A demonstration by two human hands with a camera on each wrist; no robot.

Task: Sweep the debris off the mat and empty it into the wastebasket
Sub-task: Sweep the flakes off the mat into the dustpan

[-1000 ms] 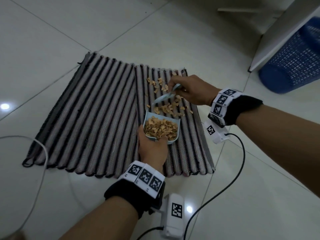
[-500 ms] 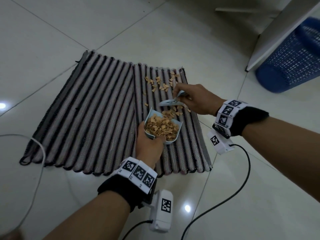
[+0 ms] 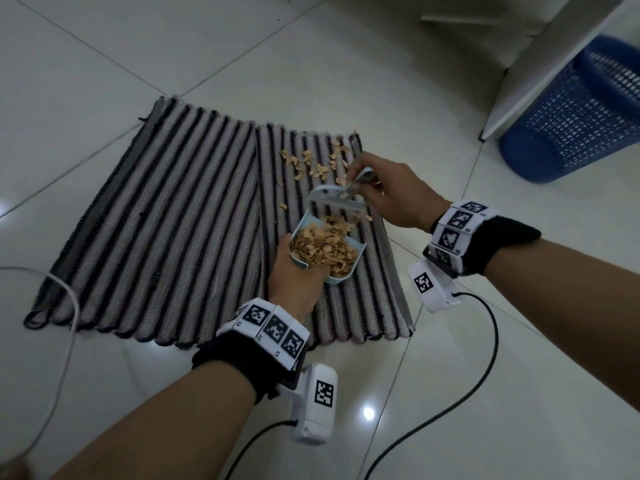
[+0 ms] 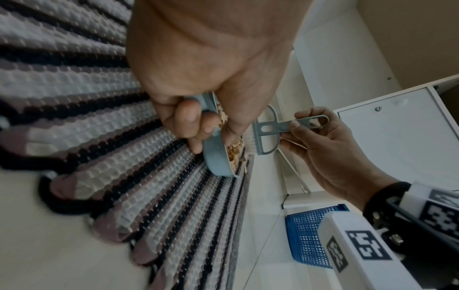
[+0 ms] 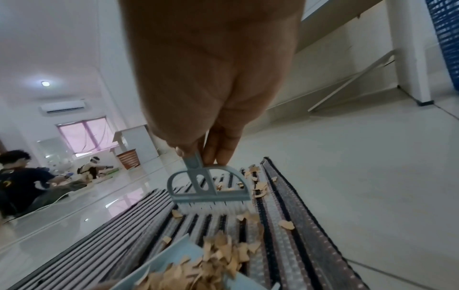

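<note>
A striped mat (image 3: 180, 230) lies on the tiled floor. Tan debris flakes (image 3: 311, 164) are scattered on its far right part. My left hand (image 3: 294, 278) grips a light blue dustpan (image 3: 353, 265), which rests on the mat, heaped with flakes (image 3: 325, 249). My right hand (image 3: 391, 195) pinches the handle of a small blue-grey brush (image 3: 336, 199) whose bristles stand at the pan's open mouth. The wrist views show the same brush (image 5: 206, 188) (image 4: 268, 133), dustpan (image 4: 216, 157) and mat (image 5: 285, 235). The blue mesh wastebasket (image 3: 581, 112) stands at the far right.
A white furniture panel (image 3: 540, 57) leans in front of the wastebasket. Black cables (image 3: 478, 375) trail from my wrist units across the floor, and a grey cable (image 3: 65, 306) crosses the mat's near left corner. Other people (image 5: 22, 176) sit far across the room.
My right hand has drawn the brush toward me, pushing flakes from the mat's middle into the dustpan. The heap in the pan has grown. My left hand has kept the pan in place.
</note>
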